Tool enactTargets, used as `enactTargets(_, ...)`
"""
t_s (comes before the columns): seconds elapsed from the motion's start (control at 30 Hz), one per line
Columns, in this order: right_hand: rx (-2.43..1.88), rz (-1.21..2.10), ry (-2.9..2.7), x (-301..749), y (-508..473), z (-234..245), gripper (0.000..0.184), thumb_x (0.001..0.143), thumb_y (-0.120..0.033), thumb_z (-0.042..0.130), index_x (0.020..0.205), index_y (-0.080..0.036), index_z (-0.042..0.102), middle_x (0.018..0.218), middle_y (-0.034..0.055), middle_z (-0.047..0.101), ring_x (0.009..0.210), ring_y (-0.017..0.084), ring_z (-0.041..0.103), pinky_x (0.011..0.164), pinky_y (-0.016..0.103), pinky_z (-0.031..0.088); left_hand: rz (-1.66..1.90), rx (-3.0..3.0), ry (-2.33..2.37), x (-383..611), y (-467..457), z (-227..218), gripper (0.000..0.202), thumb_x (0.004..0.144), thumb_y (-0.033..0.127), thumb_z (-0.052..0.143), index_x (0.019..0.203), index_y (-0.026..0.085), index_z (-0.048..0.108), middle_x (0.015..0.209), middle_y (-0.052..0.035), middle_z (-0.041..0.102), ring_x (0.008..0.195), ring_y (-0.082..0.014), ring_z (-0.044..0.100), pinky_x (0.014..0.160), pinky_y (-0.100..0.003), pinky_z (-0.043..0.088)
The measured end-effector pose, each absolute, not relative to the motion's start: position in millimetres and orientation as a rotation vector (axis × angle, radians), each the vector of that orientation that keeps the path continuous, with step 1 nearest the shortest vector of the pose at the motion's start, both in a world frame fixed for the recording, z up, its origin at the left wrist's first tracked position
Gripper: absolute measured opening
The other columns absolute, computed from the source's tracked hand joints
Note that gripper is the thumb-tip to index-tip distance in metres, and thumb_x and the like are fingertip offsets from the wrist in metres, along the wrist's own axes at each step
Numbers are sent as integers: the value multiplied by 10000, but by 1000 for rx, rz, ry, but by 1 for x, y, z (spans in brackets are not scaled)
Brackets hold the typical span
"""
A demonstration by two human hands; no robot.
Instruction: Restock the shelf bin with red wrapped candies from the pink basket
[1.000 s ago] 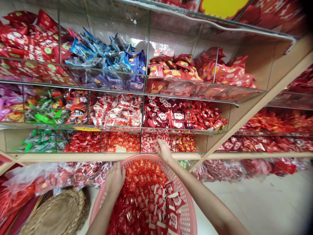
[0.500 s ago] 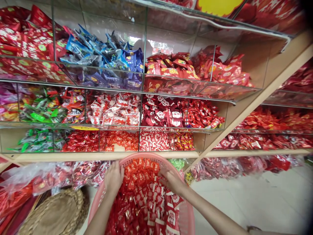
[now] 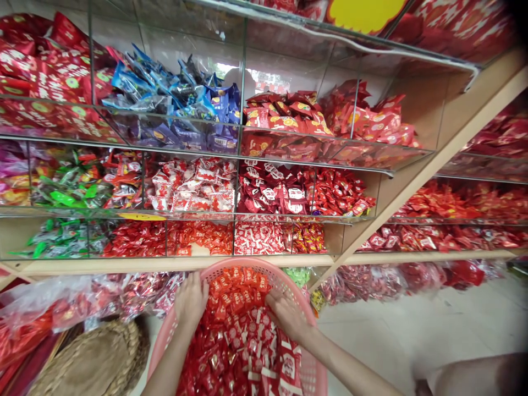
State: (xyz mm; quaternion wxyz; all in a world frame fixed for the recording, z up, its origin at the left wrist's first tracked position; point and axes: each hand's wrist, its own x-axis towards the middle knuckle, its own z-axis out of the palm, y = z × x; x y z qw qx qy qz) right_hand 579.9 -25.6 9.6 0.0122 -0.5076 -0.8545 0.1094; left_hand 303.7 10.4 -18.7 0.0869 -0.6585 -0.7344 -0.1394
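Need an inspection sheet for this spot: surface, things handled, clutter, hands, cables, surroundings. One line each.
Surface: wooden ledge along the shelf front; pale floor below.
Things handled: pink perforated basket, heaped with orange-red packets and red-and-white packets.
Clutter: woven tray at lower left; bagged goods under the ledge.
Hands: left hand on the basket's rim, firmness of grip unclear; right hand inside at the packets, fingers partly hidden, hold unclear.
Cables: none certain; white strip on the upper shelf edge might be a cord.
Surroundings: shelves of wrapped packets; blurred shape at lower right, unidentified.
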Motion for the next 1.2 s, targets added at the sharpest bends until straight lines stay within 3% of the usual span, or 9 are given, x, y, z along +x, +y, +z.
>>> enactTargets(0.43, -1555, 454, -2732, 575, -27, 15, 160, 822, -111, 455, 813, -172, 602, 906, 80, 649, 854, 195, 586, 755, 288, 354, -393, -1963, -2216, 304, 12, -17, 378, 887, 303, 314, 1136, 115, 528, 1005, -126, 630, 885, -234, 582, 773, -347, 413)
enactTargets(0.9, -1637, 445, -2696, 579, -17, 4, 127, 807, -93, 477, 836, -174, 571, 884, 64, 654, 818, 179, 587, 708, 268, 351, -403, -1958, -2241, 305, 11, -16, 389, 892, 324, 314, 1163, 136, 519, 1024, -114, 633, 884, -227, 585, 773, -342, 417)
enactTargets(1.07, -1553, 344, -2683, 571, 1, 26, 56, 831, -199, 524, 805, -180, 570, 837, 64, 649, 770, 184, 583, 680, 267, 354, -423, -1965, -2221, 304, 12, -17, 387, 893, 315, 308, 1147, 122, 526, 1004, -123, 636, 897, -240, 584, 783, -353, 419)
enactTargets(1.2, -1485, 271, -2541, 560, 48, 52, 76, 840, -161, 491, 814, -182, 559, 828, 42, 635, 782, 159, 563, 711, 253, 351, -425, -1964, -2235, 304, 11, -16, 383, 891, 311, 314, 1154, 128, 522, 1012, -117, 637, 891, -236, 588, 775, -348, 419)
